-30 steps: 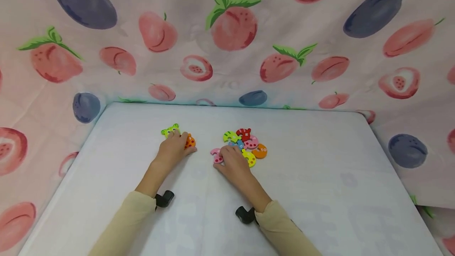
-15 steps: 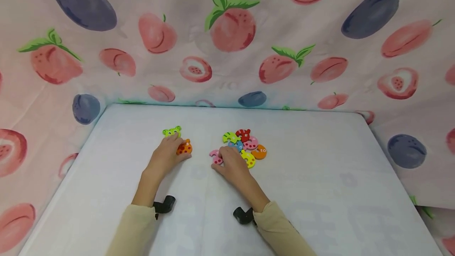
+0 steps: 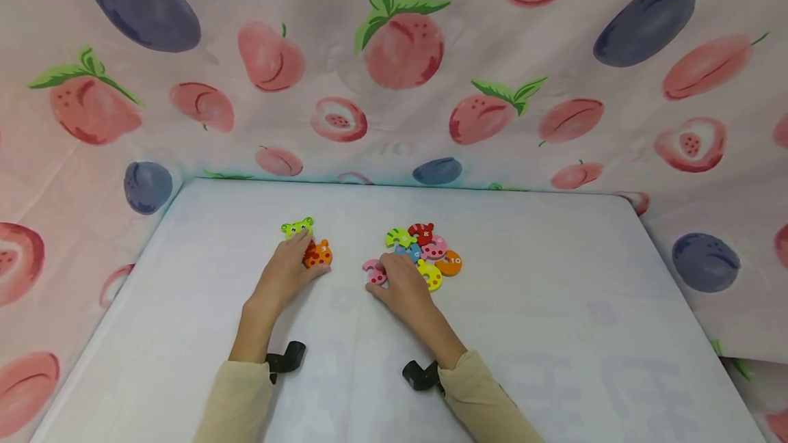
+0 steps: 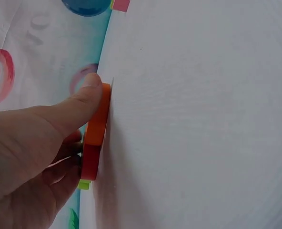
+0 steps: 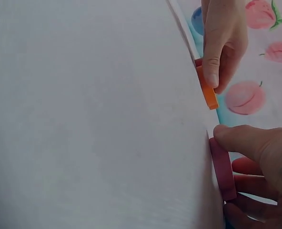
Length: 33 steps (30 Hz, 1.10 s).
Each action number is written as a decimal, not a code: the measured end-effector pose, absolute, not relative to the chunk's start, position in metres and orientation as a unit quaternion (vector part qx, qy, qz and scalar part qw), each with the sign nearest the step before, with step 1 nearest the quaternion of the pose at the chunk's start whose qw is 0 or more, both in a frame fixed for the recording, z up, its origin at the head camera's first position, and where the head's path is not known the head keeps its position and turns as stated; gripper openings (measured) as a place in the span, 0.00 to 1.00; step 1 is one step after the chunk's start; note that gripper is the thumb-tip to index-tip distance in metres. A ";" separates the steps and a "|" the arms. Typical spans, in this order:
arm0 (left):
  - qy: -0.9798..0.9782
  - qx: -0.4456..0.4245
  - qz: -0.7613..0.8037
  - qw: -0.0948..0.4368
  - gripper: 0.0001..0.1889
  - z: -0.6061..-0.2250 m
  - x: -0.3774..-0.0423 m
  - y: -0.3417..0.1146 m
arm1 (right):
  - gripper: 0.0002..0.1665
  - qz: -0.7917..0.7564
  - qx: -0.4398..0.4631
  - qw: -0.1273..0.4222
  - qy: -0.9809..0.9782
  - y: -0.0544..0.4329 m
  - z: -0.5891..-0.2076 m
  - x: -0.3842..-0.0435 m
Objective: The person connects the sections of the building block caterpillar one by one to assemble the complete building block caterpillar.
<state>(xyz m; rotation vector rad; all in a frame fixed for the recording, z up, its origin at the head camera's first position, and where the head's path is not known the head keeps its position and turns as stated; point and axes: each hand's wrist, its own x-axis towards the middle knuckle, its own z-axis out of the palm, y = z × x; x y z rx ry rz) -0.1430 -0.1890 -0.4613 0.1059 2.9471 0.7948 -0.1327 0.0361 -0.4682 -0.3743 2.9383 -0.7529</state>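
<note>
White table point(image 3: 554, 327) carrying small flat coloured pieces; bearings follow the head view, 12 o'clock at the far edge.

Left hand point(image 3: 284, 271): grasping. Thumb at the 5 o'clock side of an orange piece marked 3 point(image 3: 321, 255), dark-dotted, lying at 2 o'clock from the palm; fingers bent at the opposite side, by a plain red piece point(image 4: 89, 163) that touches the orange one. Whether the pair is slightly lifted cannot be told.

Green face piece point(image 3: 298, 226), with eyes and ears: between 12 and 1 o'clock of the left hand, its lower part covered by fingers.

Right hand point(image 3: 406, 282): at 3 o'clock from the left, well apart; grasping. Thumb at the 6 o'clock side of a pink arched piece point(image 3: 373, 272), dotted, held between thumb and curled fingers at 10 o'clock from the palm.

Group crowded about the right hand: blue piece point(image 3: 410, 252), 12 o'clock, partly hidden; green striped piece point(image 3: 399, 237), beyond the blue; red piece marked 8 point(image 3: 421, 233), between 12 and 1; pink dotted piece point(image 3: 435, 247), between 1 and 2, numeral too small to read; orange piece marked 10 point(image 3: 452, 263), 2 o'clock; yellow dotted piece point(image 3: 434, 276), 3 o'clock.

Backdrop point(image 3: 529, 39): pale cloth, fruit print, 12 o'clock.
</note>
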 end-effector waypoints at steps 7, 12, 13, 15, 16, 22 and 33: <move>0.967 0.043 0.249 0.040 0.40 -0.461 -0.141 -0.190 | 0.26 -0.267 -0.145 0.043 0.952 0.038 -0.470 -0.133; 0.968 0.042 0.244 0.051 0.39 -0.461 -0.140 -0.191 | 0.28 -0.334 -0.146 0.045 0.930 0.039 -0.471 -0.134; 0.968 0.041 0.243 0.053 0.38 -0.460 -0.140 -0.191 | 0.28 -0.348 -0.143 0.046 0.925 0.039 -0.472 -0.135; 0.968 0.039 0.242 0.052 0.35 -0.460 -0.141 -0.191 | 0.29 -0.368 -0.143 0.042 0.918 0.037 -0.472 -0.137; 0.968 0.036 0.242 0.051 0.33 -0.459 -0.141 -0.191 | 0.30 -0.380 -0.143 0.042 0.913 0.036 -0.472 -0.138; 0.967 0.020 0.249 0.044 0.29 -0.458 -0.145 -0.190 | 0.29 -0.428 -0.178 0.049 0.885 0.028 -0.474 -0.148; 0.963 0.019 0.264 0.046 0.32 -0.461 -0.145 -0.193 | 0.28 -0.423 -0.274 0.076 0.860 0.000 -0.480 -0.177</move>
